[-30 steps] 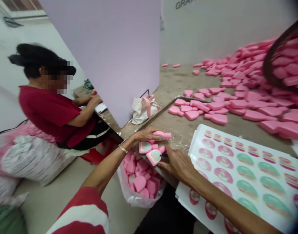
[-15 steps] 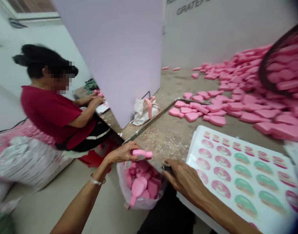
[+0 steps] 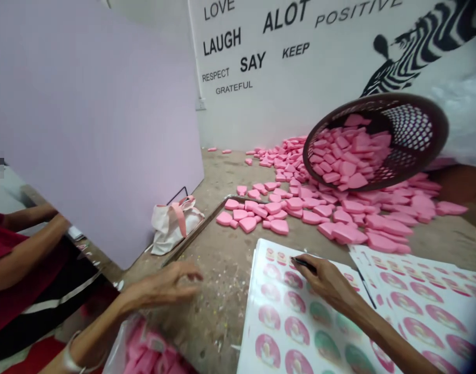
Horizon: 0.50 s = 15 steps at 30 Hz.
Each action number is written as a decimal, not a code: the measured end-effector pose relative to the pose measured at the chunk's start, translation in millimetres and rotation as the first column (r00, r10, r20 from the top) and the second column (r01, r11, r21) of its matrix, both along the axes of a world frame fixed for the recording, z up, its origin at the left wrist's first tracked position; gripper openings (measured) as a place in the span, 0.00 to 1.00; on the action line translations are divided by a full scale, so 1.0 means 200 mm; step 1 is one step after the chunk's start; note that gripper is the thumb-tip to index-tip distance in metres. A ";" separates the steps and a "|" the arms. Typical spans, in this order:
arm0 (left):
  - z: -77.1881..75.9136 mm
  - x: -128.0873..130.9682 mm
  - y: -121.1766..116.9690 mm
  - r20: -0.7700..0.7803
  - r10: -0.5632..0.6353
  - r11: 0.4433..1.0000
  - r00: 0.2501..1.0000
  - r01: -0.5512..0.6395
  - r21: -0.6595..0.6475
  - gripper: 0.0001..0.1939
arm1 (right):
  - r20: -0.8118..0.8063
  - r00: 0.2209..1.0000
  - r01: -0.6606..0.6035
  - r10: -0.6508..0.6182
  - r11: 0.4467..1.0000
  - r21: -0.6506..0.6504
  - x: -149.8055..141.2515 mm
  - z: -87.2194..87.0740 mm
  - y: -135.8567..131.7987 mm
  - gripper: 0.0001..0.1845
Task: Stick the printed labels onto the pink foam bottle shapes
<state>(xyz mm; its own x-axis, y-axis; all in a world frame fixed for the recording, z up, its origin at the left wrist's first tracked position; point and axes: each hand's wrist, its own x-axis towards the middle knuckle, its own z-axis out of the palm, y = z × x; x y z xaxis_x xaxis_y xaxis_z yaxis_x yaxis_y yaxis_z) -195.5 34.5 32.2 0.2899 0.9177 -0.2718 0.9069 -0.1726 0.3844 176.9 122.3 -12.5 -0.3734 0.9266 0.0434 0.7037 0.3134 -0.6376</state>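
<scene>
My right hand (image 3: 326, 278) grips a slim black pointed tool (image 3: 305, 264), its tip at the top row of small stickers on a white sticker sheet (image 3: 250, 311). The sheet carries rows of pink and green oval stickers. My left hand (image 3: 170, 284) is empty, fingers apart and slightly curved, just above the table's front edge. Beneath my left forearm, a clear plastic bag (image 3: 119, 345) holds pink paddle-shaped pieces (image 3: 152, 348); much of it is out of frame. The nearest loose pink pieces (image 3: 248, 224) lie beyond both hands.
A tipped brown basket (image 3: 421, 148) spills pink pieces across the back right. More sticker sheets (image 3: 421, 306) lie at right. A cloth bag (image 3: 163, 228) stands by a lilac panel (image 3: 105, 130), with a metal strip (image 3: 201, 223) beside it. A co-worker's arm (image 3: 31, 244) shows at far left.
My view has swung right. My left hand has let go of the pink piece, now over the table. My right hand has moved the black tool onto the sticker sheet.
</scene>
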 end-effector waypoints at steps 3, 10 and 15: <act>-0.12 -0.01 0.25 -0.263 0.319 0.930 0.911 -0.247 0.272 0.17 | -0.004 0.994 0.113 -0.113 0.991 0.075 0.14 -0.03 0.03 0.18; -0.35 -0.13 0.18 -0.336 0.414 0.904 0.846 -0.339 0.260 0.15 | -0.134 0.957 0.252 -0.257 0.966 -0.052 0.33 -0.18 -0.11 0.17; -0.36 -0.20 -0.04 0.077 0.421 0.844 0.904 -0.421 0.332 0.14 | -0.232 0.906 0.309 -0.354 0.928 -0.210 0.33 -0.22 -0.19 0.20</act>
